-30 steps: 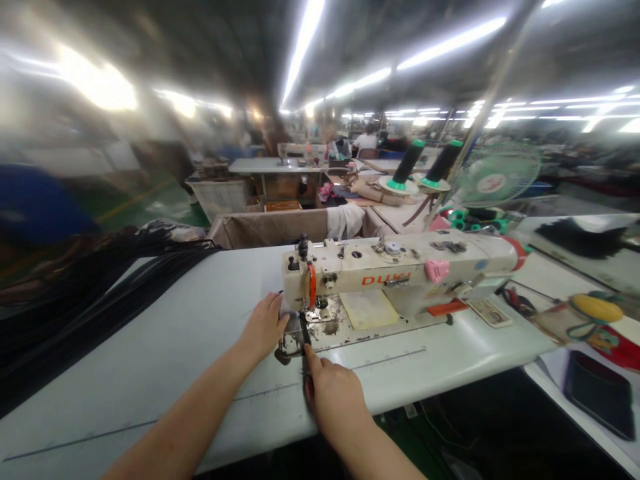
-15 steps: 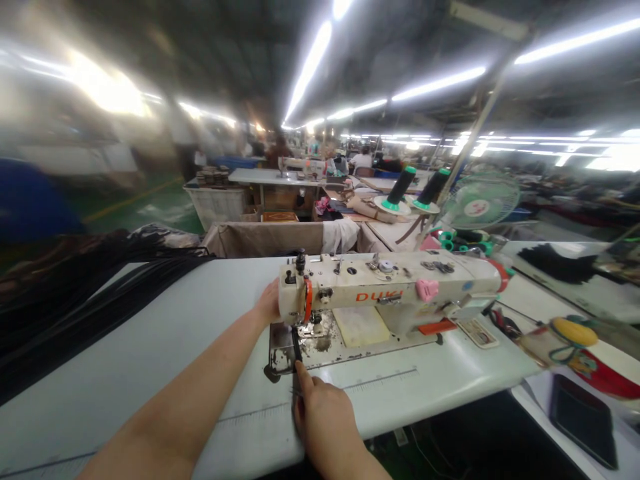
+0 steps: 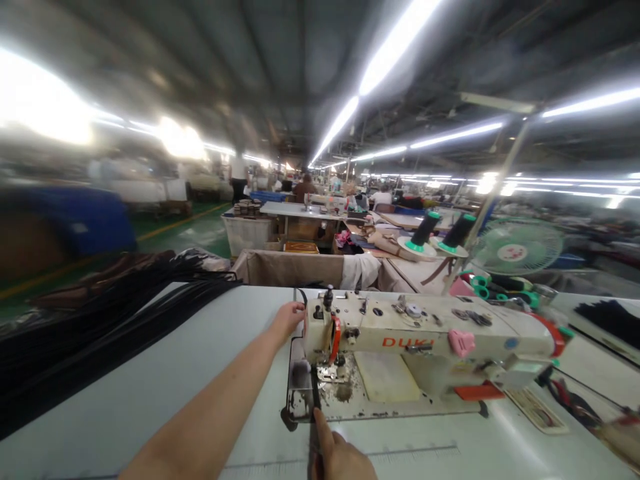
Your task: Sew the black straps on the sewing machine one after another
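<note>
A narrow black strip [image 3: 315, 390] runs under the needle area of a white sewing machine [image 3: 370, 327] with orange lettering. At the front of the machine bed, my right hand [image 3: 345, 457] holds the strip, index finger stretched along it; its lower part is out of frame. My left hand [image 3: 289, 321] is behind the left end of the machine head, fingers closed on the strip, whose far part curves up beside them. The machine head partly hides those fingertips.
Many long black strips [image 3: 125, 340] lie across the left of the white table [image 3: 240, 400]. Behind the machine stand a fabric-lined bin [image 3: 295, 268], two black thread cones [image 3: 425, 230] and a green fan [image 3: 517, 247]. People work farther back.
The view has tilted up and turned left, so the machine sits lower and farther right. My left hand shows more clearly, with the strip rising beside it. My right hand stays on the strip.
</note>
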Demonstrator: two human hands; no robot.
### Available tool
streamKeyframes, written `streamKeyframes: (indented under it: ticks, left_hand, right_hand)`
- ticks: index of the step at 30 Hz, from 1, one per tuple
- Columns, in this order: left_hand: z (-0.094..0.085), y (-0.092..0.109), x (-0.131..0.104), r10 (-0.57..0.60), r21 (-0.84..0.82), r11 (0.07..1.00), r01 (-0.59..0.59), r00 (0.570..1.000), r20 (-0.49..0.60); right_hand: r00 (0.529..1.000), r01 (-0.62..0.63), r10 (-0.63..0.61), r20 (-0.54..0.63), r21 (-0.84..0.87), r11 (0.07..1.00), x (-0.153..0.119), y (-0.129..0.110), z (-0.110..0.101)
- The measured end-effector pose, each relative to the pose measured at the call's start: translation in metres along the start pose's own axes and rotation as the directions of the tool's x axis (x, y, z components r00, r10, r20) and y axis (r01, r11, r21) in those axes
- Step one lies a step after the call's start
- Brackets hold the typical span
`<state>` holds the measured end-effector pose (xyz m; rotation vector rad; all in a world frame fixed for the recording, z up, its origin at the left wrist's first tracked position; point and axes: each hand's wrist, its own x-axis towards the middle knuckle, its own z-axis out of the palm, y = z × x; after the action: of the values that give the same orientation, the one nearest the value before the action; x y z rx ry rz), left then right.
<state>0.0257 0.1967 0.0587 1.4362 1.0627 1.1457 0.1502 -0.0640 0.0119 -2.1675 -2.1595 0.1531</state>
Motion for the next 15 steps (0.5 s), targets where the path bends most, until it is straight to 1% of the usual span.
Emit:
streamKeyframes:
  ticks: [2, 5, 9, 12, 15]
  left_hand:
    - [-0.008, 0.006, -0.002, -0.011, -0.096, 0.995, 0.008, 1.000, -0.024]
    - [-0.021, 0.016, -0.008, -0.011, -0.261, 0.965, -0.003, 0.998, -0.054]
    - [-0.043, 0.031, -0.024, -0.007, -0.416, 0.909, -0.031, 0.996, -0.091]
    - [-0.062, 0.041, -0.042, -0.036, -0.461, 0.887, -0.022, 0.992, -0.118]
    - [-0.078, 0.047, -0.064, -0.081, -0.481, 0.876, 0.000, 0.986, -0.149]
  right_hand:
    - [1.000, 0.003, -0.003, -0.006, -0.017, 1.000, 0.000, 0.000, 0.002]
    - [0.999, 0.018, -0.018, -0.044, -0.019, 1.000, -0.001, 0.001, 0.001]
    - [0.997, 0.027, -0.027, -0.077, 0.003, 1.000, -0.005, 0.001, -0.005]
    - [0.999, 0.022, -0.022, -0.029, 0.017, 1.000, -0.008, -0.002, -0.018]
    - [0.999, 0.014, -0.015, 0.032, 0.037, 0.999, -0.012, -0.007, -0.036]
